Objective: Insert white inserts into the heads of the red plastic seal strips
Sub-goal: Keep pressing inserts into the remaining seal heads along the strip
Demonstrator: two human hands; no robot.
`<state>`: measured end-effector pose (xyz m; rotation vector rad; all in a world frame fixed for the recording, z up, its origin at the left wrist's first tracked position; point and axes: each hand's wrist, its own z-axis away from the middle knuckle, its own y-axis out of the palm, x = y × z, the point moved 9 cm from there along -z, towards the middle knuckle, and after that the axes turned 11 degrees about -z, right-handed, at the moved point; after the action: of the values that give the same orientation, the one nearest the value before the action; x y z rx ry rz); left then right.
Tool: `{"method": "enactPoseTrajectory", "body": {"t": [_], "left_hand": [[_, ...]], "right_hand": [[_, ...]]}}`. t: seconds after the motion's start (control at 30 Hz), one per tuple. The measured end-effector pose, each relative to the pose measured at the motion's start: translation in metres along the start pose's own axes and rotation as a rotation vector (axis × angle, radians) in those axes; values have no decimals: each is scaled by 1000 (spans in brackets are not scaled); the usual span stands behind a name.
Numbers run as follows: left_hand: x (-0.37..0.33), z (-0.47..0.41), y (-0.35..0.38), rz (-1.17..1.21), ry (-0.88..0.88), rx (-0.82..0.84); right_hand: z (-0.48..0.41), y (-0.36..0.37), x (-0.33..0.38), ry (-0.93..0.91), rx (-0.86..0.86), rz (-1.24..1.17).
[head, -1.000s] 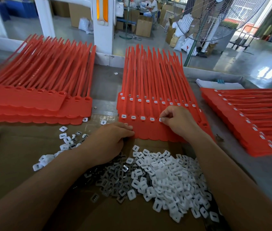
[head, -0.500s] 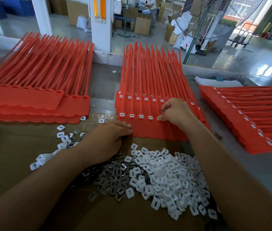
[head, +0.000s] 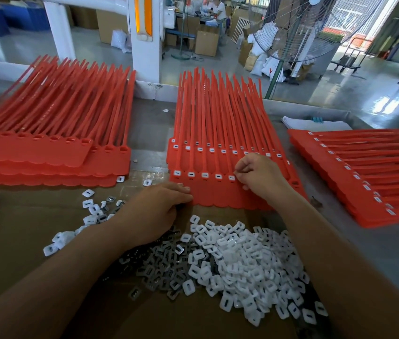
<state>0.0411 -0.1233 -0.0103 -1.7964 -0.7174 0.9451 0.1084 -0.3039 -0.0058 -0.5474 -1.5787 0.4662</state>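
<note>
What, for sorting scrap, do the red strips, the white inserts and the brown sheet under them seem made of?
Strips: moulded plastic, it seems, smooth with a dull sheen; the thin tails bend and fan out. Inserts: probably hard white plastic, slightly glossy, all identical slotted squares. Sheet: cardboard by its look, matt brown with no shine.

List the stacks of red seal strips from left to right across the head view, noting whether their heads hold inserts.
Left stack, heads empty → middle stack, white inserts in its visible heads, right hand at the front row → right stack, inserts fitted.
</note>
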Motion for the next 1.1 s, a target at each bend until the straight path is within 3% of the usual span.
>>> {"method": "enactPoseTrajectory", "body": {"t": [0.17, 0.33, 0.63, 0.93, 1.1], "left_hand": [[2, -1, 1, 10, -20, 15], [2, -1, 4, 9, -37, 37], [3, 0, 6, -2, -46, 61], [4, 0, 6, -11, -50, 62], [6, -1, 7, -9, -58, 49]], "right_hand": [[12, 1, 0, 18, 170, -110], [31, -16, 4, -57, 183, -9], [70, -9, -7, 69, 634, 76], [71, 9, -8, 31, 654, 205], [67, 7, -5, 1, 600, 148]]}}
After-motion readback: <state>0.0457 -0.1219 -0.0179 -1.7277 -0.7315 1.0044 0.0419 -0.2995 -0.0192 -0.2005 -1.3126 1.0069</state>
